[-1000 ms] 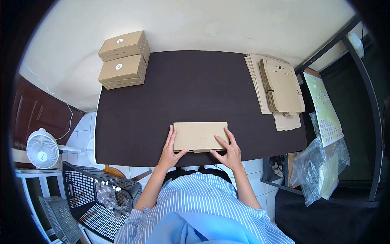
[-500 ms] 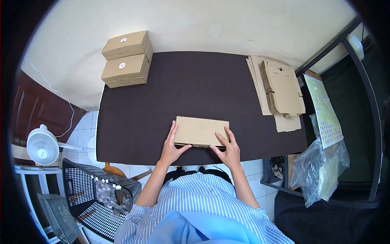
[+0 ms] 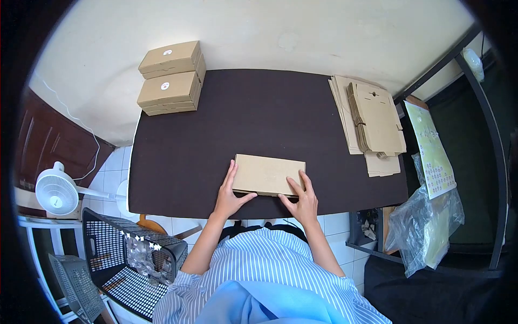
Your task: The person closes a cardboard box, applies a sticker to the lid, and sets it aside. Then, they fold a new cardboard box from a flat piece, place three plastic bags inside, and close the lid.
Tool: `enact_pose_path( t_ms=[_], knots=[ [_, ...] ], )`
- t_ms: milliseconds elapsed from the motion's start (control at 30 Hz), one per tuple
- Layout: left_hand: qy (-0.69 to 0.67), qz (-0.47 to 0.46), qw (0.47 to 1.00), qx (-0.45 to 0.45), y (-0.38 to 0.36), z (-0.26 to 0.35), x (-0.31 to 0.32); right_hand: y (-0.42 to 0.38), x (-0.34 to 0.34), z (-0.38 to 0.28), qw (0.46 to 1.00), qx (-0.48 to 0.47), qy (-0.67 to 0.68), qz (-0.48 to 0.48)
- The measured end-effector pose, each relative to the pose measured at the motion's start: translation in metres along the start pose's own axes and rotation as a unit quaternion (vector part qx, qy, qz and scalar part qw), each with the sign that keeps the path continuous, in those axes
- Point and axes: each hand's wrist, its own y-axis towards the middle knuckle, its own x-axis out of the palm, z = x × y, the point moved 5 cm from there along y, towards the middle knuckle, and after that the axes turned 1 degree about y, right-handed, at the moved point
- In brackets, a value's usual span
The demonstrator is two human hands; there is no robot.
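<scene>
A closed brown cardboard box (image 3: 265, 171) lies near the front edge of the dark table, its lid bare of any sticker. My left hand (image 3: 229, 197) grips its left end, fingers along the side and thumb at the front edge. At the right end, my right hand (image 3: 303, 198) holds the box with fingertips on the lid and corner and the thumb against the front edge. The underside of the box is hidden.
Stacked boxes with round stickers (image 3: 168, 89) stand at the table's back left. Flat cardboard blanks (image 3: 377, 119) lie in a pile at the right. On the floor at left are a white fan (image 3: 56, 190) and a black plastic basket (image 3: 135, 259). A metal rack (image 3: 488, 135) stands right.
The view has shifted slightly. Both hands keep nearly the same hold on the box, and the dark gap along its front edge looks narrower.
</scene>
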Motion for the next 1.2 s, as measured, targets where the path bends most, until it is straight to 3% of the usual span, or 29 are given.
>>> enact_pose_path(
  t_ms=[100, 200, 267, 333, 1200],
  knots=[
    [-0.002, 0.002, 1.0, 0.0, 0.0, -0.002, 0.001, -0.003, -0.001, -0.009, 0.994, -0.049, -0.071, 0.06],
    [-0.002, 0.006, 1.0, 0.004, 0.0, -0.001, 0.0, -0.004, 0.005, -0.02, 0.985, -0.133, -0.108, 0.027],
    [-0.003, 0.005, 1.0, 0.006, 0.0, 0.001, 0.0, -0.001, 0.012, -0.029, 0.979, -0.175, -0.103, 0.016],
    [0.0, 0.003, 1.0, 0.023, -0.001, 0.006, -0.002, 0.002, 0.021, -0.037, 0.98, -0.199, -0.016, -0.023],
    [-0.018, -0.01, 1.0, 0.012, -0.001, 0.001, -0.002, 0.004, 0.027, -0.034, 0.988, -0.154, 0.027, -0.002]
  ],
)
